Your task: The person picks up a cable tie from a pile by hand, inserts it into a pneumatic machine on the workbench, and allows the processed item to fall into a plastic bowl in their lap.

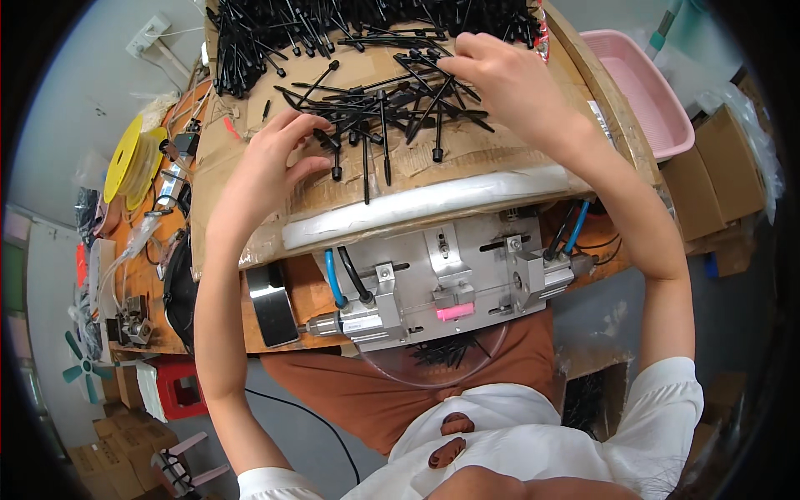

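Observation:
Many slim black rod-shaped parts with thick knob ends lie in a loose pile on a brown cardboard surface. My left hand is at the pile's near left edge. Its fingers are curled but apart from the thumb, and a black part lies right by the fingertips. On the far right side of the pile, my right hand has its fingers bent and drawn together around the end of a black rod-shaped part; the fingertips partly hide it.
A dense heap of black parts fills the far side. Below the cardboard sits a metal fixture with blue and black hoses and a pink piece. Around are a phone, a clear bowl, a yellow spool and a pink tub.

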Demonstrator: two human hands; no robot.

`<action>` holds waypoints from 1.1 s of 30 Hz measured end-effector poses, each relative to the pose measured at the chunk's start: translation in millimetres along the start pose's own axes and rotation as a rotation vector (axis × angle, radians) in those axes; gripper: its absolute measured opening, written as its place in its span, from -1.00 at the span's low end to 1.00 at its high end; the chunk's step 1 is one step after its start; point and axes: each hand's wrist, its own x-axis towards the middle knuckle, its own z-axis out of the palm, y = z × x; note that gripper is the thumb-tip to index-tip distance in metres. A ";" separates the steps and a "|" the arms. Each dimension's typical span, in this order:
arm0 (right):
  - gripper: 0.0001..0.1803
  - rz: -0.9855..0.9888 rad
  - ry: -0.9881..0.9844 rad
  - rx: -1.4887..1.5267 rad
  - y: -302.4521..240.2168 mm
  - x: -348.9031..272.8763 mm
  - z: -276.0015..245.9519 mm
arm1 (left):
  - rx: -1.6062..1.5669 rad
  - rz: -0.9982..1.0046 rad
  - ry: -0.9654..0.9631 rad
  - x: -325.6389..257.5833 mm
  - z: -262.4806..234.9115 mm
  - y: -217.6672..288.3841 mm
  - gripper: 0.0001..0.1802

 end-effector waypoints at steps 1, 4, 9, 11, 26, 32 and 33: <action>-0.79 0.012 0.031 0.001 4.0 1.4 -1.5 | 0.010 -0.028 0.026 -1.0 -1.6 4.9 -0.67; -0.80 0.016 0.062 0.010 13.4 5.7 -3.9 | 0.058 -0.130 0.019 -1.0 -1.0 22.1 -0.66; -0.79 0.010 0.235 0.109 15.1 12.8 -13.2 | 0.163 -0.185 0.057 8.1 15.8 22.6 -0.69; -0.76 0.023 0.229 0.137 19.2 9.0 -18.2 | 0.121 -0.174 0.044 10.4 13.4 21.8 -0.76; -0.72 0.696 0.276 1.259 -7.9 -34.6 -75.5 | -0.510 -0.353 0.395 -64.9 -11.1 100.3 -0.78; -0.63 0.683 0.339 1.233 -48.3 -94.5 -93.2 | -0.082 -0.241 0.200 -156.8 107.7 192.2 -0.15; -0.63 0.695 0.383 1.268 -55.0 -100.4 -96.7 | -0.061 -0.255 0.178 -158.9 122.2 198.6 -0.21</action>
